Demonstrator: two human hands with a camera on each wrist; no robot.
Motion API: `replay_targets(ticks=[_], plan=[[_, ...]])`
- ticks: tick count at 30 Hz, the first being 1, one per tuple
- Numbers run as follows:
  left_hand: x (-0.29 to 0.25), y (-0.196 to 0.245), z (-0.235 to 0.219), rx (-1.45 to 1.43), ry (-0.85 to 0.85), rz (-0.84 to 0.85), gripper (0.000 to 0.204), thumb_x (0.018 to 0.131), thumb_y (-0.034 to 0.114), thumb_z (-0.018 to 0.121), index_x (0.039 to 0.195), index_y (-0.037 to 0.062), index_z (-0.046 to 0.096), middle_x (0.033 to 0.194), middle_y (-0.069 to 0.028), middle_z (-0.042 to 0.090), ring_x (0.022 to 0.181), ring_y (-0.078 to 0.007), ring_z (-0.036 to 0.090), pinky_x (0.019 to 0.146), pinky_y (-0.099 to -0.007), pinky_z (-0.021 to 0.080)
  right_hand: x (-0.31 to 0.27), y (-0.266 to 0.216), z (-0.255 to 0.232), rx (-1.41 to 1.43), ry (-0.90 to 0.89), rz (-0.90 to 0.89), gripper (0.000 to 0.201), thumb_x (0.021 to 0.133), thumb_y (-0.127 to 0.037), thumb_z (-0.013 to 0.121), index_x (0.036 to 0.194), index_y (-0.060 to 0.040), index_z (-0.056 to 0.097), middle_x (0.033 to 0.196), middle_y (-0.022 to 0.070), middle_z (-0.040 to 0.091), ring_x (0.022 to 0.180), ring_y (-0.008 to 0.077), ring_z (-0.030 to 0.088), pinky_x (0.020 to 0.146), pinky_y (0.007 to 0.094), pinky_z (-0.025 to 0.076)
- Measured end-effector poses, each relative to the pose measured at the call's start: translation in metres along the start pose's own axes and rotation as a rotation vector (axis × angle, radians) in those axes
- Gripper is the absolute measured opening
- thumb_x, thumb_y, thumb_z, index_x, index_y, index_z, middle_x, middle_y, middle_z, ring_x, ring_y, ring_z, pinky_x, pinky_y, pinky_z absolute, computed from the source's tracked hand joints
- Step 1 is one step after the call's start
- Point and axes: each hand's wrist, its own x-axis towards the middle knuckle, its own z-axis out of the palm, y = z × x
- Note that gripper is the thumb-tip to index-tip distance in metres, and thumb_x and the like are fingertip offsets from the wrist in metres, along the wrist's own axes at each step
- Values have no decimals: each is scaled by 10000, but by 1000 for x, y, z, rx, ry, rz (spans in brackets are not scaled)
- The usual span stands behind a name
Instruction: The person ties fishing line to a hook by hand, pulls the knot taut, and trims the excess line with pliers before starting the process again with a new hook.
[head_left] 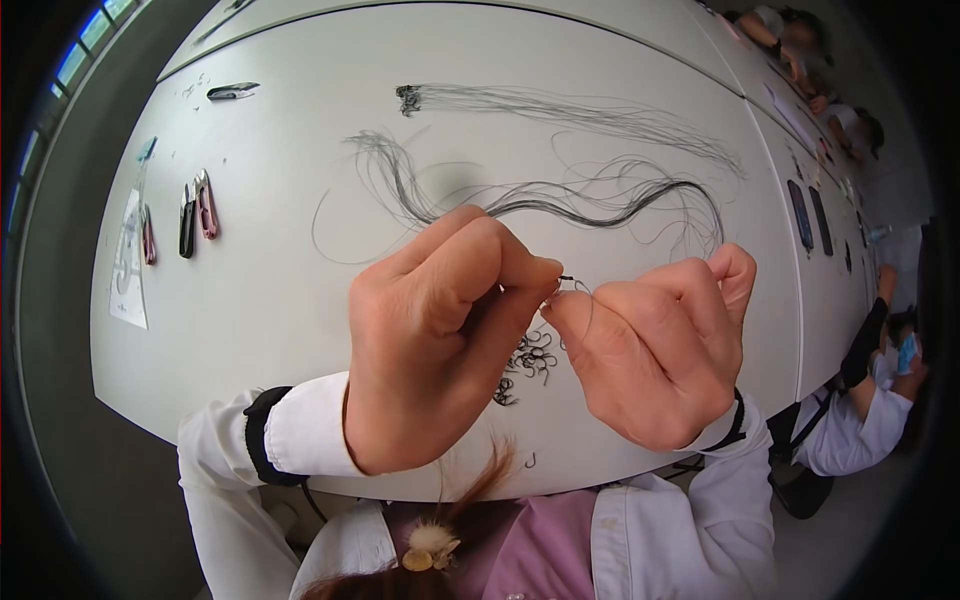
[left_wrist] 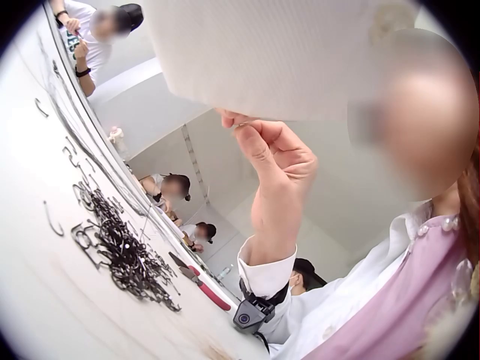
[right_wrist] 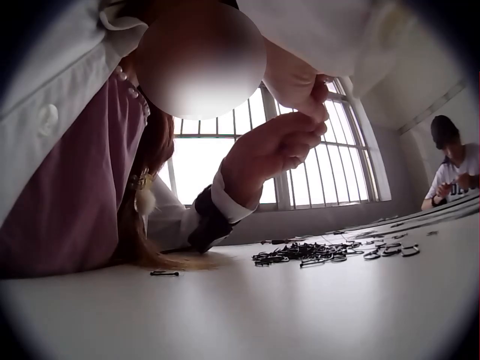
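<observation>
In the head view my left hand (head_left: 430,330) pinches a small fish hook between thumb and forefinger; only its dark end (head_left: 567,278) shows past the fingertips. My right hand (head_left: 655,345), fingers curled, meets it tip to tip and pinches thin fishing line (head_left: 590,312), which loops out beside the thumb. The rest of the hook is hidden by the fingers. Below the hands lies a pile of black fish hooks (head_left: 535,352), also spread out in the left wrist view (left_wrist: 124,247). The right wrist view shows my left hand (right_wrist: 262,154) raised above the hooks.
A long bundle of dark line (head_left: 600,218) lies beyond the hands, with line-tied hooks (head_left: 408,98) farther back. Thread snips (head_left: 187,222) and pink-handled snips (head_left: 206,205) lie at left. Red-handled pliers (left_wrist: 201,283) lie beside the hooks. Other people sit along the tables.
</observation>
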Motion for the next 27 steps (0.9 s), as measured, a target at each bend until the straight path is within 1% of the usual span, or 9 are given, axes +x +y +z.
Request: replay_targets(ticks=[2, 5, 8, 12, 15, 17, 24, 26, 27], plan=[[0, -1, -1, 37, 3, 49, 106, 743, -150, 602, 773, -49, 593, 710, -35, 513, 620, -66, 472, 531, -199, 358, 0, -2, -1, -111, 48, -87, 293, 486, 8, 699, 767, -67, 669, 733, -15, 514, 609, 145, 452, 628, 366, 275], [0, -3, 0, 80, -7, 102, 121, 714, -154, 613, 758, -42, 599, 681, -38, 505, 577, -76, 462, 504, -206, 344, 3, -3, -10, -182, 9, -130, 314, 481, 16, 663, 786, -61, 673, 765, -8, 527, 609, 148, 450, 630, 357, 276], [0, -2, 1, 120, 5, 120, 128, 702, -152, 624, 749, -35, 599, 660, -38, 498, 551, -85, 457, 492, -212, 341, 5, 0, -9, -167, 68, -121, 292, 505, -10, 688, 792, -59, 675, 759, -7, 532, 608, 150, 444, 622, 352, 282], [1, 0, 3, 97, 1, 117, 131, 689, -142, 649, 734, -33, 593, 648, -38, 492, 547, -91, 459, 486, -220, 340, 6, 16, -8, -101, 42, -151, 257, 541, -60, 726, 793, -56, 676, 749, 1, 535, 602, 158, 441, 610, 340, 291], [1, 0, 2, 85, -12, 109, 133, 688, -139, 660, 733, -34, 593, 648, -37, 493, 553, -93, 461, 492, -222, 343, 9, 20, -7, 4, 45, -108, 231, 576, -99, 746, 786, -39, 670, 726, 16, 545, 588, 167, 443, 596, 329, 293], [1, 0, 2, 77, -18, 101, 134, 688, -138, 664, 734, -34, 594, 649, -37, 493, 555, -93, 461, 496, -223, 344, 11, 20, -8, 110, -6, -5, 179, 611, -71, 748, 760, -31, 657, 692, 27, 556, 573, 170, 450, 594, 318, 296], [0, 0, 1, 76, -42, 85, 126, 707, -130, 667, 745, -31, 599, 653, -32, 496, 562, -87, 458, 504, -222, 346, 12, 24, -8, 208, -69, 89, 121, 641, -28, 729, 711, -38, 631, 655, 34, 568, 560, 165, 467, 606, 301, 327], [0, 0, 0, 80, -47, 85, 124, 711, -127, 667, 748, -29, 601, 655, -30, 498, 563, -83, 457, 503, -221, 344, 13, 24, -7, 348, -122, 203, 101, 654, -9, 708, 712, -32, 628, 652, 36, 568, 570, 157, 473, 604, 279, 343], [0, 0, 0, 82, -50, 80, 120, 717, -122, 667, 750, -27, 601, 656, -26, 497, 565, -77, 454, 503, -217, 341, 13, 24, -8, 347, -121, 203, 101, 654, -9, 708, 712, -32, 628, 652, 36, 568, 570, 157, 473, 604, 279, 343]])
